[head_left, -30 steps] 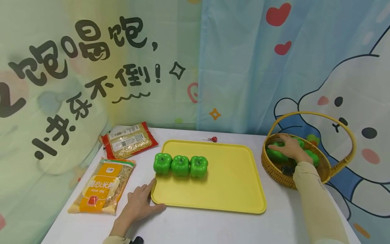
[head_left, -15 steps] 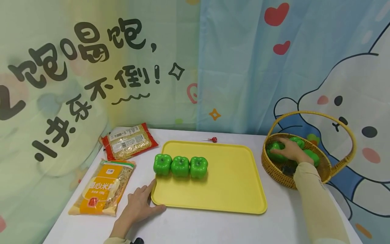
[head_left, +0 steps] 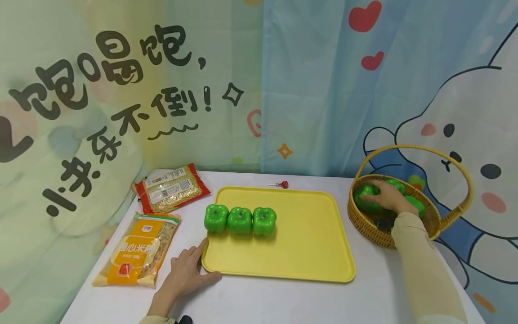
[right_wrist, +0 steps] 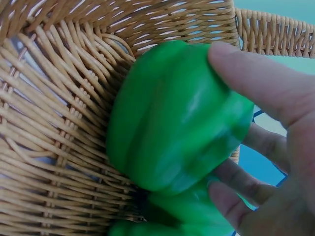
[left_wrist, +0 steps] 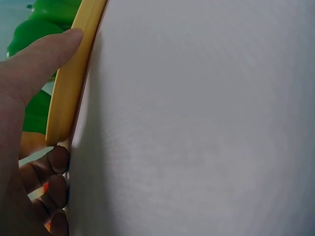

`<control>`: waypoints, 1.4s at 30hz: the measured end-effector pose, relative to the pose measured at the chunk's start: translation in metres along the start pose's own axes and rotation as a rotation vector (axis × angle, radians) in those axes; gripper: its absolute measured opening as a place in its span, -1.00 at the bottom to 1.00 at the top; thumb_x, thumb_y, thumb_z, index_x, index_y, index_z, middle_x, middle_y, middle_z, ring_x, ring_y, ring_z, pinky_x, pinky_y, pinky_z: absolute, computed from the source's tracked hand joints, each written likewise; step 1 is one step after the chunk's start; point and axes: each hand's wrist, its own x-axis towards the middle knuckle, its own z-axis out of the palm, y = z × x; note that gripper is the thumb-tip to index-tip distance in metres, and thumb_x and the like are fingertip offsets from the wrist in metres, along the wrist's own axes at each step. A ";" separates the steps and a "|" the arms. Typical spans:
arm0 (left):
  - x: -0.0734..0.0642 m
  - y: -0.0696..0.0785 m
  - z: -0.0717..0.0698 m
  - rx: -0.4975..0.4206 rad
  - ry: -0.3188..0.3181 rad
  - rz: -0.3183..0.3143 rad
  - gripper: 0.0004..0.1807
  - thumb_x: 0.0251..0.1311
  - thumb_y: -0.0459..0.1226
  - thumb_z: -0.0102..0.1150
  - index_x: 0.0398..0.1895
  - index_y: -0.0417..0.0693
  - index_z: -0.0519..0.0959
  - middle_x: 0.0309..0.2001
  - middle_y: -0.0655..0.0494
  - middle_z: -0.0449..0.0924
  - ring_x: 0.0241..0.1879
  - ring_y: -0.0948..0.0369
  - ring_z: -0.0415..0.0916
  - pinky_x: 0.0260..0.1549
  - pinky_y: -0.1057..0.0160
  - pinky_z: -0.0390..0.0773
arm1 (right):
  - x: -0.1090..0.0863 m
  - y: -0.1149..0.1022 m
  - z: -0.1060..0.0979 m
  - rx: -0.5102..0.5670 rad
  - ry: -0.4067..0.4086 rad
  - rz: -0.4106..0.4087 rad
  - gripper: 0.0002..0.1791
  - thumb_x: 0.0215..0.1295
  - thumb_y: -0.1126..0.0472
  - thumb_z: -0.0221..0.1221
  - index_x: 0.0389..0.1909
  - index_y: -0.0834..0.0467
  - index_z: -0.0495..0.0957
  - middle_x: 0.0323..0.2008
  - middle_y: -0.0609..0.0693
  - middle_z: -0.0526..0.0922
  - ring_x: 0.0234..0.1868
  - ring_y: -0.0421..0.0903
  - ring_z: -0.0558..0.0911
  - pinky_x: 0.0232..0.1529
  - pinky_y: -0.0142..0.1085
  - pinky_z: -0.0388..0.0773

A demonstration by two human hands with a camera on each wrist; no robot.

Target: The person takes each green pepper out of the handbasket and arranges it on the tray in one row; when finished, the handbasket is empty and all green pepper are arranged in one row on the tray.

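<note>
The right hand (head_left: 385, 196) pinches a glossy, lobed pepper (right_wrist: 177, 118) in a woven basket (head_left: 366, 228) as the left hand (head_left: 187, 271), thumb and fingers spread, touches a smooth tray (head_left: 305, 231).

Behind a white table (head_left: 291, 301), a green and blue backdrop (head_left: 303, 99) with dark lettering (head_left: 81, 175) and red hearts (head_left: 365, 17).

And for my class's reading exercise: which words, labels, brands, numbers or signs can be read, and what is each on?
"饱喝饱," on the backdrop, after a character cut off at the left edge.
"快乐不倒!" on the backdrop, below it.
"心米" on the orange bag; the characters either side are unclear, its finer print too small.
Red-edged bag: labels and barcode, too small to read.
</note>
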 end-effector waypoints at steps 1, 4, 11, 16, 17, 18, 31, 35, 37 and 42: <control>0.000 0.000 0.000 -0.002 -0.002 -0.001 0.22 -0.18 0.43 0.37 0.56 0.11 0.20 0.09 0.04 0.60 -0.02 0.12 0.46 -0.10 -0.07 0.36 | -0.001 0.000 -0.001 0.002 0.006 0.000 -0.08 0.41 -0.15 0.18 0.50 0.39 0.09 0.45 0.54 0.10 0.36 0.58 0.18 0.27 0.39 0.23; 0.000 0.001 0.000 -0.006 -0.006 -0.004 0.22 -0.18 0.43 0.37 0.56 0.11 0.20 0.10 0.05 0.59 -0.02 0.13 0.45 -0.12 -0.03 0.35 | -0.003 -0.001 -0.005 0.004 0.027 -0.012 -0.09 0.41 -0.14 0.18 0.50 0.39 0.10 0.45 0.53 0.11 0.38 0.57 0.17 0.28 0.39 0.22; 0.001 -0.001 0.001 0.006 -0.007 -0.002 0.23 -0.17 0.44 0.35 0.57 0.13 0.17 0.11 0.05 0.59 -0.01 0.12 0.46 -0.11 -0.03 0.35 | -0.013 -0.012 -0.018 -0.015 0.057 0.021 -0.06 0.42 -0.20 0.13 0.51 0.40 0.07 0.45 0.58 0.06 0.41 0.57 0.09 0.32 0.42 0.12; 0.002 -0.001 0.002 0.007 -0.006 0.003 0.23 -0.17 0.45 0.34 0.57 0.15 0.17 0.08 0.06 0.59 -0.04 0.13 0.45 -0.13 0.00 0.33 | -0.025 -0.020 -0.022 0.003 0.089 0.044 -0.06 0.44 -0.25 0.08 0.53 0.34 0.06 0.45 0.57 0.03 0.40 0.57 0.09 0.30 0.45 0.11; 0.001 -0.001 0.003 0.006 -0.008 0.002 0.23 -0.17 0.44 0.35 0.57 0.15 0.17 0.07 0.06 0.60 -0.06 0.14 0.44 -0.15 0.02 0.32 | -0.028 -0.022 -0.022 0.008 0.097 0.047 -0.06 0.44 -0.26 0.07 0.53 0.33 0.06 0.45 0.56 0.03 0.40 0.57 0.10 0.30 0.45 0.11; 0.002 -0.001 0.003 0.004 -0.009 0.001 0.23 -0.17 0.44 0.35 0.57 0.15 0.17 0.05 0.07 0.60 -0.09 0.16 0.42 -0.17 0.05 0.30 | -0.030 -0.023 -0.023 0.010 0.104 0.049 -0.05 0.44 -0.27 0.06 0.54 0.33 0.06 0.45 0.56 0.02 0.40 0.57 0.10 0.30 0.45 0.12; 0.001 -0.001 0.002 -0.003 -0.001 0.006 0.22 -0.17 0.43 0.36 0.56 0.12 0.20 0.03 0.08 0.60 -0.10 0.17 0.42 -0.20 0.11 0.27 | -0.062 -0.050 -0.018 0.040 0.272 -0.039 -0.15 0.47 -0.14 0.10 0.49 0.39 0.15 0.38 0.52 0.17 0.24 0.49 0.37 0.15 0.36 0.35; 0.001 0.000 0.001 -0.003 -0.006 0.008 0.22 -0.16 0.43 0.35 0.57 0.12 0.18 0.02 0.09 0.60 -0.11 0.18 0.40 -0.19 0.09 0.28 | -0.074 -0.063 -0.013 0.081 0.310 -0.063 -0.18 0.47 -0.10 0.12 0.49 0.39 0.16 0.39 0.49 0.18 0.21 0.47 0.44 0.12 0.28 0.46; 0.001 0.001 0.000 -0.005 -0.006 0.008 0.22 -0.16 0.43 0.35 0.57 0.12 0.18 0.04 0.07 0.60 -0.10 0.17 0.41 -0.18 0.08 0.28 | -0.079 -0.069 -0.010 0.110 0.329 -0.083 -0.21 0.47 -0.07 0.13 0.47 0.39 0.18 0.38 0.46 0.21 0.22 0.45 0.44 0.13 0.23 0.49; 0.000 0.002 -0.002 -0.007 -0.004 0.010 0.22 -0.15 0.42 0.36 0.57 0.13 0.17 0.12 0.02 0.59 -0.07 0.13 0.44 -0.16 0.03 0.31 | -0.088 -0.081 0.003 0.175 0.349 -0.148 -0.27 0.46 0.01 0.17 0.45 0.36 0.24 0.35 0.36 0.28 0.26 0.36 0.43 0.14 -0.07 0.53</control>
